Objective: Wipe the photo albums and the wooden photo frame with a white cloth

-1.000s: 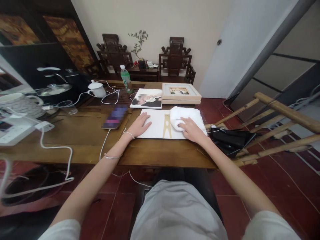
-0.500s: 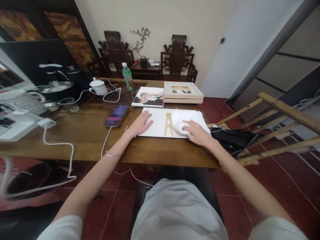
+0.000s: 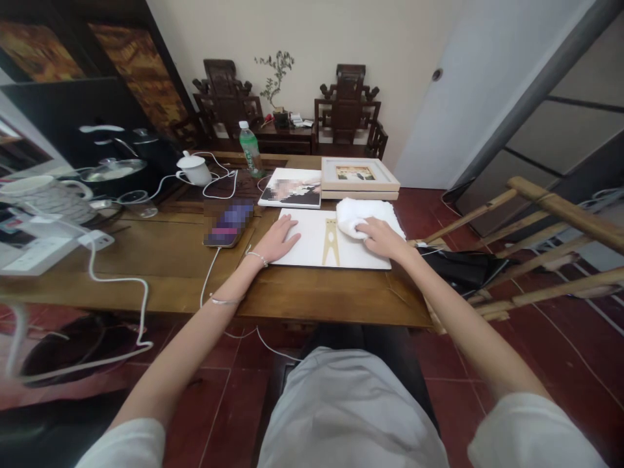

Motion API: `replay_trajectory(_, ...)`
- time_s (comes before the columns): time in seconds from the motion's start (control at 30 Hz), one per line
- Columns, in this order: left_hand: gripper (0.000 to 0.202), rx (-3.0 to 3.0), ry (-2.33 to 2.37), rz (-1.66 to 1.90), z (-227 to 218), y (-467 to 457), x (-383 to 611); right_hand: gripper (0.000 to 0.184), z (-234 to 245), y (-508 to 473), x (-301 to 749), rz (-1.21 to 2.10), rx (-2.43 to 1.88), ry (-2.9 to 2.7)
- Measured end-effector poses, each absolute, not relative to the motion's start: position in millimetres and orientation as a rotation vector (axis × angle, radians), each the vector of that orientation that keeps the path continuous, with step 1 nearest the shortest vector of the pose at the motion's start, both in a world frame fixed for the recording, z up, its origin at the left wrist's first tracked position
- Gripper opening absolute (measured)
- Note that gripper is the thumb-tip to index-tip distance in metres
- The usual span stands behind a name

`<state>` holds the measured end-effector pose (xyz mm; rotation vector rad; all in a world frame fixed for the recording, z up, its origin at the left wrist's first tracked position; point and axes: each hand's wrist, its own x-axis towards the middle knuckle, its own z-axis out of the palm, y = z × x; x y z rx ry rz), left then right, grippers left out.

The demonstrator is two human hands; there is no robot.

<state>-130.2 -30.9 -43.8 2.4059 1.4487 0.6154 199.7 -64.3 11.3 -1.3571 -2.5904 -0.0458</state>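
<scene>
We have our left hand (image 3: 279, 240) flat on the left end of a white board (image 3: 309, 250), with its grip spread wide: the fingers point away from us and the thumb sticks out to the right. Our right hand (image 3: 383, 238) is on a white towel (image 3: 373, 211). That grip is bent and pinching the near edge of the fluffy towel, but we cannot tell how hard. The towel lies bunched up over the right part of the board. Between our two hands, a tan shape (image 3: 331, 242) with two long legs shows on the board; we cannot tell if it is printed or loose. The board lies on the brown wooden table (image 3: 322, 296), near the side closest to us. Just behind it we see a flat picture (image 3: 292, 192), partly blurred, and on its right two pale frames (image 3: 361, 185), one on top of the other. Left of our left hand lies a phone (image 3: 228, 224) with a white cord (image 3: 207, 279). Farther back stand a green bottle (image 3: 250, 151) and a white cup (image 3: 195, 171) with a lid.
</scene>
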Motion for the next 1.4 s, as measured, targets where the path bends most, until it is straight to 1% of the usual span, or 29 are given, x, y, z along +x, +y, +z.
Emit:
replay_trajectory(0.2,0.060,2.423,1.451,0.607,-44.2,-30.9,-129.2,0.043,0.8,-157.3,210.3,0.029,-1.106,-2.631)
replay_trajectory(0.33,0.059,2.427,1.450,0.615,-44.2,-31.6,-129.4,0.043,3.1,-181.8,212.3,0.076,-1.039,-2.654)
replay_trajectory(0.43,0.060,2.426,1.448,0.616,-44.2,-31.5,-129.9,0.043,3.8,-165.4,211.4,0.078,-1.059,-2.651)
replay_trajectory(0.63,0.059,2.427,1.431,0.631,-44.2,-30.3,-131.5,0.047,2.7,-92.9,204.9,0.016,-1.194,-2.593)
replay_trajectory(0.8,0.061,2.434,1.429,0.631,-43.1,-30.8,-131.5,0.047,12.2,-40.8,199.7,-0.007,-1.348,-2.570)
replay_trajectory(1.0,0.059,2.430,1.443,0.612,-43.4,-30.4,-131.5,0.048,22.9,-19.8,195.3,0.009,-1.396,-2.555)
replay_trajectory(1.17,0.058,2.422,1.442,0.626,-45.3,-29.2,-131.4,0.045,13.5,-53.4,196.9,-0.046,-1.387,-2.572)
replay_trajectory(1.4,0.059,2.411,1.450,0.642,-45.0,-30.8,-128.4,0.043,7.1,-156.1,205.6,0.037,-1.135,-2.649)
